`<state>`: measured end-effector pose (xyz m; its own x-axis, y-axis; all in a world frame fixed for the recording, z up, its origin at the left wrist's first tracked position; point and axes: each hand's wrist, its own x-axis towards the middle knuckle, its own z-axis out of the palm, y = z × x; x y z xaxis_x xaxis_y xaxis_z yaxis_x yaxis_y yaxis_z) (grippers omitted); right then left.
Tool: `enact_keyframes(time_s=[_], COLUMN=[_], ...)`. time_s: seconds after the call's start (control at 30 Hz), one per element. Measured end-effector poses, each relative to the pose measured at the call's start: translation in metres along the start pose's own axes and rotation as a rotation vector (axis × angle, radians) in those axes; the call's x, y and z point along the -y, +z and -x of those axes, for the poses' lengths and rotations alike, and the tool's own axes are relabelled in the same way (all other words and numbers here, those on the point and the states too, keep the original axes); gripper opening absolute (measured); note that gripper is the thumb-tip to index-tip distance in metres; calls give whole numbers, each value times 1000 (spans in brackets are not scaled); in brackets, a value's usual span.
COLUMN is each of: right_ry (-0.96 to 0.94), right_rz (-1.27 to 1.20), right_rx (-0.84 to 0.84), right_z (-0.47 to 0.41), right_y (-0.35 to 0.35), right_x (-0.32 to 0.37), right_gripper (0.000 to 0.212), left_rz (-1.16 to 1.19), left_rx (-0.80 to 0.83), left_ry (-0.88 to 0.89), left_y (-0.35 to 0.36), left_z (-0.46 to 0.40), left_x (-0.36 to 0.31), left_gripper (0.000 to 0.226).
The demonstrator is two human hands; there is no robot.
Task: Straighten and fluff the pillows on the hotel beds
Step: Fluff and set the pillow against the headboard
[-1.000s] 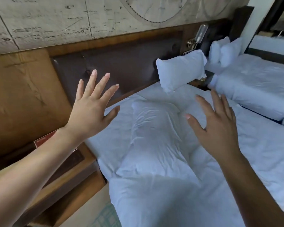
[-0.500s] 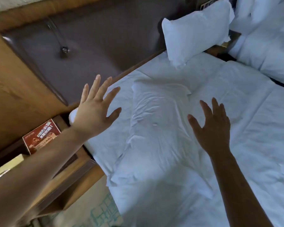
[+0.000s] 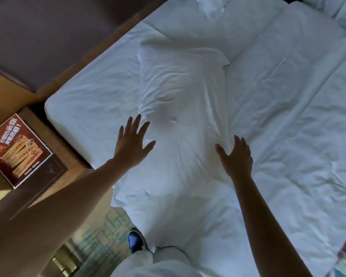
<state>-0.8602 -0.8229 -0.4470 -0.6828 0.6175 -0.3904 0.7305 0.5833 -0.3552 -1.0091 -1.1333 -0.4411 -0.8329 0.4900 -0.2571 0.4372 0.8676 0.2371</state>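
Between the hands: the left hand (image 3: 131,145) and right hand (image 3: 236,155), both spread flat with fingers apart, leave a gap filled only by the wrinkled pillow (image 3: 180,96) lying flat.
Right of the pillow: broad open duvet (image 3: 288,108), low creases only.
Left of the pillow: bare sheet (image 3: 92,92) out to the mattress corner.
Head end: dark headboard (image 3: 48,33) closes off reach beyond the mattress.
Left side: nightstand (image 3: 68,166) with a red card (image 3: 18,148) just beside the mattress corner.
Near edge: a shoe (image 3: 135,240) on patterned carpet (image 3: 100,236), narrow floor strip.
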Motion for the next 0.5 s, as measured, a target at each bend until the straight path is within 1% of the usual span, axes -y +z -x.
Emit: enact_keyframes(time_s=[0.03, 0.1, 0.17, 0.23, 0.27, 0.33, 0.4, 0.43, 0.5], right_ry=[29, 80, 142, 252, 306, 370, 369, 352, 318], right_rz=[-26, -55, -117, -280, -354, -415, -416, -434, -445], right_rx=[10, 45, 102, 181, 216, 287, 339, 357, 385], right_z=[-1, -4, -4, -5, -7, -15, -23, -26, -31], right_y=[7, 22, 35, 44, 48, 49, 42, 36, 25], right_x=[-4, -11, -17, -19, -21, -25, -28, -26, -23], right_gripper=[93, 100, 107, 116, 116, 113, 111, 105, 83], left_rz=[-21, -62, -42, 44, 69, 79, 102, 114, 147], left_rx=[53, 212, 341, 424, 452, 504, 551, 558, 561], left_ry=[-4, -33, -88, -149, -165, -166, -171, -178, -216], left_y=[8, 25, 37, 40, 38, 32, 26, 24, 21], left_z=[-2, -5, -6, -10, -15, -25, -33, -36, -38], left_x=[-2, -6, -9, -8, -6, -1, 6, 9, 14], left_gripper=[77, 82, 84, 81, 79, 76, 74, 73, 74])
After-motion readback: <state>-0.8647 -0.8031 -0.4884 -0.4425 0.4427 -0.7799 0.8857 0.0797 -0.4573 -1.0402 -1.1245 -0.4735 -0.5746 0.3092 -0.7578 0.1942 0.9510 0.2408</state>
